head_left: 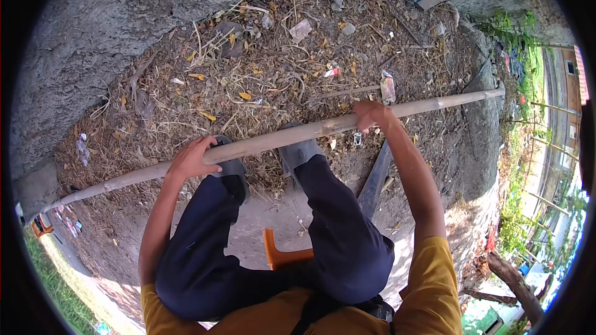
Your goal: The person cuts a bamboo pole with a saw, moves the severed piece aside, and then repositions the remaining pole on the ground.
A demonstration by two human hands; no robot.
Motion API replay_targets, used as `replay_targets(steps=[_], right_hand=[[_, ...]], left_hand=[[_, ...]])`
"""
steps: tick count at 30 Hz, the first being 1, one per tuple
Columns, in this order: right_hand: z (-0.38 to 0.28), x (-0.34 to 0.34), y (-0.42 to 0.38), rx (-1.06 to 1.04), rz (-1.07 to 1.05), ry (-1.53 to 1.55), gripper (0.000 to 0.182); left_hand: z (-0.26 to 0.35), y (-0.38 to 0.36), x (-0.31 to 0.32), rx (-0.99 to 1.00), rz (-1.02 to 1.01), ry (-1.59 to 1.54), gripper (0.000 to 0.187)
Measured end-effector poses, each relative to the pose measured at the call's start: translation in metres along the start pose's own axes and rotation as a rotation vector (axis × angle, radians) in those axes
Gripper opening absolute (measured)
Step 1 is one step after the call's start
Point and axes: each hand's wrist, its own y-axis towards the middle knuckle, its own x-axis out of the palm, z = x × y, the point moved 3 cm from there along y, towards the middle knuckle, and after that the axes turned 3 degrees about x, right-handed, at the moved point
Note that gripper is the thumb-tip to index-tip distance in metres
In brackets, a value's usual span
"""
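Observation:
A long bamboo pole [267, 142] slants across the view, its right end higher in the frame than its left, above my dark shoes. My left hand [191, 158] is closed around it left of the middle, thumb along the near side. Farther right, my right hand [372, 116] grips the same pole from above, its fingers curled and partly hidden. Below that hand a dark, flat, tapered blade [375, 181] lies partly behind my right leg. An orange piece [282, 251] shows between my legs; whether it joins the blade is hidden.
Dry leaves, twigs and litter cover the ground [248, 80], with a crumpled wrapper [387, 87] just beyond the pole. A rough grey wall [143, 12] curves along the far side. An orange object [42, 226] lies by the pole's left end. A branch [515, 285] stands at lower right.

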Motion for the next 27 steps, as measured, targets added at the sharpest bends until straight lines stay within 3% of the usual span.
replay_targets(steps=[3,9,11,13,15,16,18,19,20,23,24,25,27], right_hand=[[0.002,0.005,0.004,-0.036,0.051,0.031,0.040],[0.005,0.012,0.003,-0.023,0.087,0.085,0.047],[0.004,0.011,-0.009,-0.086,0.230,0.178,0.044],[0.011,0.029,-0.006,-0.088,0.245,0.186,0.053],[0.013,0.054,-0.032,-0.076,0.953,0.252,0.064],[0.008,0.061,-0.063,-0.106,1.121,0.389,0.065],[0.009,0.107,-0.094,0.002,1.297,0.580,0.055],[0.009,0.147,-0.100,0.134,1.208,0.665,0.048],[0.001,0.186,-0.117,0.220,1.354,0.766,0.044],[-0.023,0.322,-0.141,0.389,1.130,0.843,0.040],[-0.031,0.380,-0.131,0.384,0.955,0.953,0.033],[-0.036,0.444,-0.113,0.299,0.737,1.141,0.036],[-0.062,0.442,-0.143,0.313,0.524,1.171,0.040]], left_hand=[[0.024,0.009,0.003,0.109,-0.010,0.113,0.080],[0.090,0.042,0.034,0.252,0.059,0.340,0.092],[0.095,0.071,0.057,0.232,0.048,0.310,0.085],[0.094,0.092,0.074,0.112,0.089,0.257,0.069],[0.103,0.086,0.072,0.093,0.098,0.255,0.064],[0.107,0.081,0.069,0.063,0.118,0.245,0.059],[0.108,0.078,0.067,0.031,0.154,0.224,0.055],[0.104,0.081,0.068,0.043,0.128,0.219,0.054],[0.104,0.085,0.063,0.058,0.108,0.217,0.054],[0.114,0.077,0.051,0.059,0.137,0.177,0.053],[0.112,0.079,0.048,0.043,0.092,0.151,0.054],[0.112,0.080,0.045,0.044,0.099,0.153,0.054],[0.114,0.080,0.039,0.055,0.186,0.152,0.051]])
